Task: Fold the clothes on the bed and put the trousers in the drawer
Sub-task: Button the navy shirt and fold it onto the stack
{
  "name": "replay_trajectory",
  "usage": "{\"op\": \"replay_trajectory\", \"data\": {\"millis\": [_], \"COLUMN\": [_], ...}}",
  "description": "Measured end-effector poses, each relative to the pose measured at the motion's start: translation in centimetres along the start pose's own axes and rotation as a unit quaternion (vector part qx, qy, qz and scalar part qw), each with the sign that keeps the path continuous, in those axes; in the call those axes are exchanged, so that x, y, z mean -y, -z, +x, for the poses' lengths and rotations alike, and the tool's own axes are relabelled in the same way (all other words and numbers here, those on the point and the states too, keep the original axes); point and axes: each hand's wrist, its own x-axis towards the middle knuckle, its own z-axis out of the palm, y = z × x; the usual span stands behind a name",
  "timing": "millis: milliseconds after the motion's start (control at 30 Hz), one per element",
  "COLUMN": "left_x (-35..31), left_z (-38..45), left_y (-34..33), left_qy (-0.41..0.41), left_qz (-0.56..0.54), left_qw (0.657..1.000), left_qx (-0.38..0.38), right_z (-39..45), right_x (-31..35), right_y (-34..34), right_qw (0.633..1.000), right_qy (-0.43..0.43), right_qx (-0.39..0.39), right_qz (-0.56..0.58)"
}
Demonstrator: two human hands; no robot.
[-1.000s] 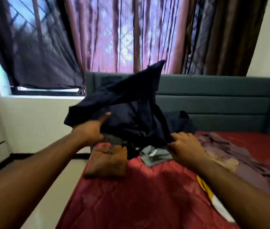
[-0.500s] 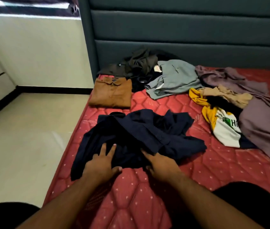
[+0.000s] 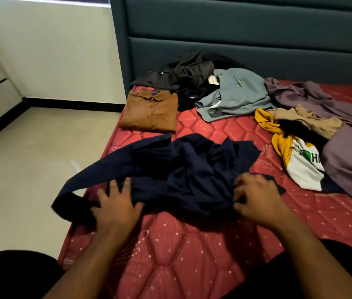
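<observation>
On the navy garment [image 3: 183,169], the left hand [image 3: 116,203] presses with fingers spread flat; the right hand [image 3: 254,197] pinches its near hem with curled fingers. It lies crumpled near the brown shirt [image 3: 151,111]. One end overhangs the mattress [image 3: 192,255] edge and may drag it floorward.

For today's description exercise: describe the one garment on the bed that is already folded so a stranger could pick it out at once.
Start at the dark padded headboard and go to its left end. On the red mattress just in front lies the brown collared shirt. It alone is a flat, neat rectangle; its neighbours are crumpled.
</observation>
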Motion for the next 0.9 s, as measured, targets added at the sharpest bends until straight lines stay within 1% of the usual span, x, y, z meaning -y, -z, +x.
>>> {"op": "replay_trajectory", "data": {"millis": [33, 67, 100, 167, 200, 233, 267, 300, 333, 367, 400, 467, 500, 533, 600, 633, 667, 700, 733, 767, 800, 833, 867, 900], "left_x": [-0.3, -0.5, -0.8, -1.3, -1.5, -1.7, -1.8, -1.7, -1.4, -0.9, -0.4, 0.5, 0.7, 0.8, 0.4, 0.1, -0.1, -0.3, -0.5, -0.5, -0.7, -0.8, -1.0, -1.3], "left_z": [-0.8, -1.6, -1.9, -2.4, -2.3, -2.2, -1.8, -1.6, -1.4, -1.3, -1.4, -1.8, -2.1, -2.3, -2.3, -2.3, -2.3, -2.2, -2.3, -2.2, -2.1, -1.9, -1.6, -1.4], "left_y": [-1.0, -2.0, -3.1, -4.5, -5.0, -5.1, -5.0, -5.0, -5.0, -5.0, -5.1, -5.3, -5.4, -5.3, -4.6, -4.2, -3.7, -3.2, -2.9, -2.5, -2.2, -1.8, -1.4, -0.9], "left_qy": [-0.051, -0.105, -0.154, -0.233, -0.259, -0.28, -0.296, -0.302, -0.302, -0.297, -0.288, -0.267, -0.256, -0.248, -0.249, -0.26, -0.273, -0.284, -0.291, -0.292, -0.287, -0.278, -0.265, -0.252], "left_qz": [0.039, 0.063, 0.066, 0.049, 0.036, 0.026, 0.017, 0.002, -0.017, -0.041, -0.066, -0.095, -0.099, -0.101, -0.115, -0.127, -0.146, -0.172, -0.2, -0.23, -0.258, -0.282, -0.3, -0.312], "left_qw": [0.998, 0.992, 0.983, 0.964, 0.956, 0.95, 0.944, 0.943, 0.943, 0.944, 0.945, 0.944, 0.944, 0.944, 0.936, 0.928, 0.918, 0.908, 0.899, 0.892, 0.886, 0.882, 0.88, 0.878], "left_qx": [-0.011, -0.036, -0.07, -0.119, -0.129, -0.138, -0.143, -0.141, -0.138, -0.135, -0.14, -0.168, -0.183, -0.194, -0.218, -0.234, -0.249, -0.257, -0.26, -0.259, -0.256, -0.254, -0.256, -0.262], "right_z": [0.1, 0.2, 0.5, 0.8, 0.8, 0.8, 0.8, 0.9, 1.1, 1.4, 1.5, 1.3, 0.9, 0.5, -0.1, -0.3, -0.3, -0.1, 0.0, 0.1, 0.0, -0.4, -0.9, -1.4], "right_x": [0.8, 1.7, 2.8, 5.1, 6.0, 6.7, 7.1, 6.8, 6.0, 4.6, 2.8, -1.1, -2.5, -3.3, -3.5, -3.1, -2.7, -2.3, -1.6, -0.7, 0.4, 2.0, 3.6, 4.9], "right_y": [-0.3, -0.8, -1.2, -2.6, -3.3, -4.1, -4.8, -5.1, -5.2, -5.0, -4.6, -3.1, -2.2, -1.5, -0.9, -0.7, -0.7, -0.8, -0.8, -0.9, -1.0, -1.3, -2.0, -2.8], "right_qw": [0.996, 0.988, 0.984, 0.978, 0.972, 0.968, 0.97, 0.977, 0.987, 0.992, 0.989, 0.956, 0.937, 0.923, 0.914, 0.918, 0.934, 0.956, 0.974, 0.98, 0.973, 0.957, 0.943, 0.943], "right_qy": [0.022, 0.046, 0.085, 0.177, 0.207, 0.216, 0.197, 0.152, 0.083, -0.005, -0.104, -0.287, -0.345, -0.376, -0.391, -0.386, -0.353, -0.294, -0.208, -0.104, -0.013, 0.042, 0.068, 0.07], "right_qx": [0.085, 0.144, 0.155, 0.096, 0.091, 0.11, 0.134, 0.146, 0.139, 0.119, 0.093, 0.063, 0.064, 0.076, 0.105, 0.093, 0.054, -0.013, -0.095, -0.158, -0.163, -0.112, -0.037, 0.039], "right_qz": [-0.007, -0.003, 0.009, 0.052, 0.065, 0.061, 0.045, 0.015, -0.014, -0.036, -0.044, -0.016, 0.007, 0.024, 0.031, 0.021, -0.004, -0.02, -0.005, 0.06, 0.165, 0.262, 0.322, 0.323]}}
